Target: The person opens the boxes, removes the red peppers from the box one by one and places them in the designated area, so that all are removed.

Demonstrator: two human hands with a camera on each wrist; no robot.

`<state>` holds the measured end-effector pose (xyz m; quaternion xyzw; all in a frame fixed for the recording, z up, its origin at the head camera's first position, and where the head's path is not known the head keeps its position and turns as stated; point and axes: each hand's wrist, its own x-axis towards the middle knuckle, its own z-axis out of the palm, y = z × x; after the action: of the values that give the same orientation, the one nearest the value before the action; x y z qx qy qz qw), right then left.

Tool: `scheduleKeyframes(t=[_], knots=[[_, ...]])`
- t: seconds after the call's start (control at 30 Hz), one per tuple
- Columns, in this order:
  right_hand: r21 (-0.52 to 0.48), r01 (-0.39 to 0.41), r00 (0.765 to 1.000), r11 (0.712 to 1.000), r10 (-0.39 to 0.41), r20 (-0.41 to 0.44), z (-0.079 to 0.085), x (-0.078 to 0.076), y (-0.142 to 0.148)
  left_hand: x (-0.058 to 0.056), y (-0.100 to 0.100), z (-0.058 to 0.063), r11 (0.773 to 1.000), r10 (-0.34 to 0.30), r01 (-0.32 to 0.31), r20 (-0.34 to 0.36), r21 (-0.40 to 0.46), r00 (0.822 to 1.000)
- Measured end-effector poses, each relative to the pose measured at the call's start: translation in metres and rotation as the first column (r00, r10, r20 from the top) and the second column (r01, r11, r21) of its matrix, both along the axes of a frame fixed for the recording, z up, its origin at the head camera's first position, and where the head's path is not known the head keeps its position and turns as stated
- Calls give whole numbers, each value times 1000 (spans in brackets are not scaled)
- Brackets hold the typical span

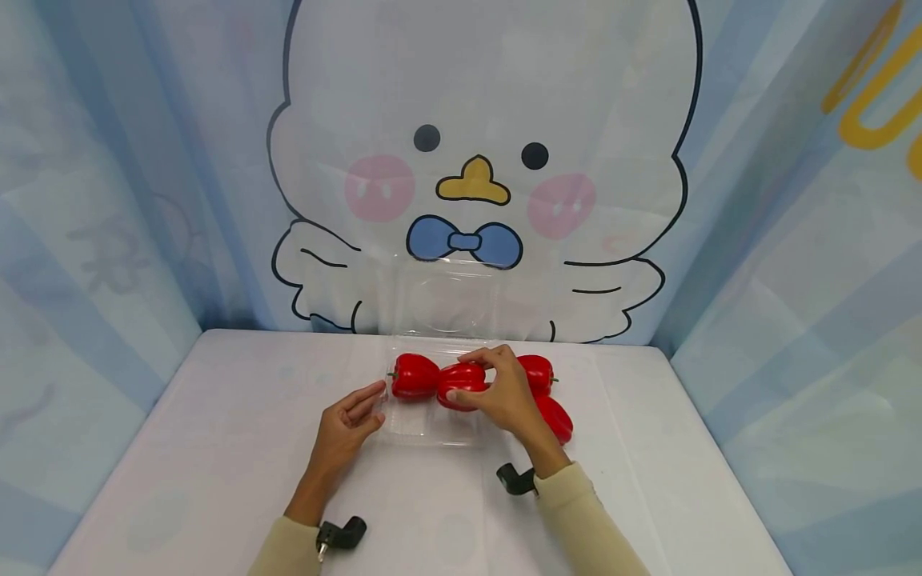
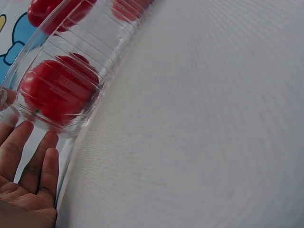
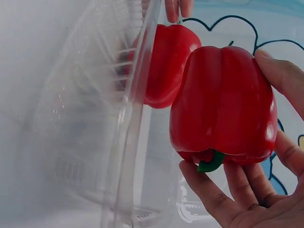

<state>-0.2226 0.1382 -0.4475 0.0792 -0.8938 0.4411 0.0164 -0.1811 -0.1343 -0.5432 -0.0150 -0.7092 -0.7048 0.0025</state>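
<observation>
A clear plastic clamshell box lies on the table with its lid raised at the back. One red bell pepper sits in the box's left end. My right hand grips a second red bell pepper between thumb and fingers, over the box; its green stem shows in the right wrist view. My left hand is at the box's left edge, fingers fairly straight, fingertips at the plastic wall. Two more red peppers, an upper one and a lower one, lie right of the box, partly behind my right hand.
The white table meets a backdrop with a cartoon chick behind the box. Fabric walls rise on both sides. A black wrist camera mount is on my left wrist and another mount on my right.
</observation>
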Motion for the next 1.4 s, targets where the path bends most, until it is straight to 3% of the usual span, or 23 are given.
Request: scheduleKeyframes(t=[0.7, 1.4], knots=[[59, 78, 997, 995, -77, -6, 12, -5, 28, 0, 1, -1, 1000, 13, -13, 8, -13, 1000], [53, 140, 990, 989, -140, 5, 17, -9, 64, 0, 1, -1, 1000, 14, -14, 19, -8, 1000]])
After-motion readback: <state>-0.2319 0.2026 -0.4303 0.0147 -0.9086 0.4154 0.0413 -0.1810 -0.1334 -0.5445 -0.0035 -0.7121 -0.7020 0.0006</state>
